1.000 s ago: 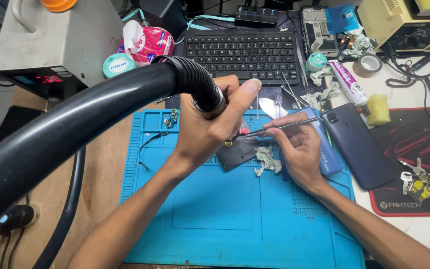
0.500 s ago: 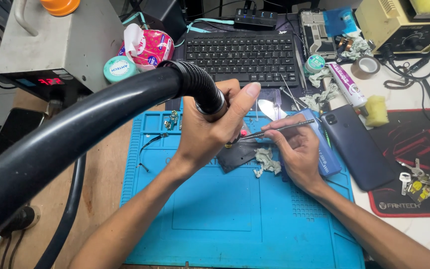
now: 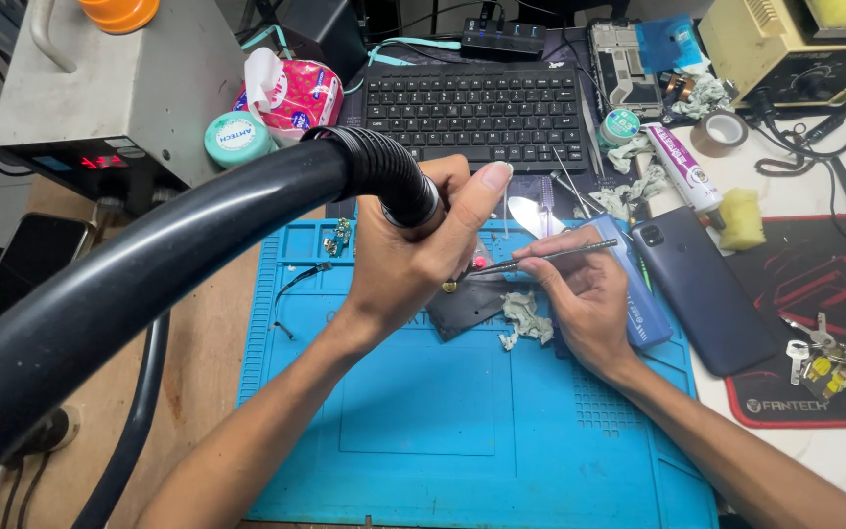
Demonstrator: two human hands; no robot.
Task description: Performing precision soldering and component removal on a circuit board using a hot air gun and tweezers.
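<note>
Blue silicone work mat (image 3: 462, 441) is seen spread across the front of a crowded repair bench, both forearms reaching over it toward the middle. At its centre a dark flat phone part (image 3: 467, 306) is laid, tilted, with scraps of grey wadding (image 3: 526, 315) just beside it on the right. The left hand (image 3: 413, 260) is closed around the handle of a hot-air tool (image 3: 405, 201), whose ribbed collar and thick black hose (image 3: 149, 284) are carried away to the left and toward the camera; the nozzle is hidden behind the fingers, so whether it touches the part cannot be told. The right hand (image 3: 585, 299) is pinched shut on thin metal tweezers (image 3: 540, 258), whose long axis is held nearly level, running from the fingers leftward, the tip being brought to a spot at the part's upper edge directly below the left hand. Both hands are thus met over the same point, the part lying just beneath and between them. To the right, a dark smartphone (image 3: 702, 294) is laid face down beside a blue battery (image 3: 629, 284). Farther back, a black keyboard (image 3: 477, 108), a tissue pack (image 3: 291, 93), a roll of tape (image 3: 722, 132) and a grey rework station (image 3: 110, 88) are ranged along the rear.
</note>
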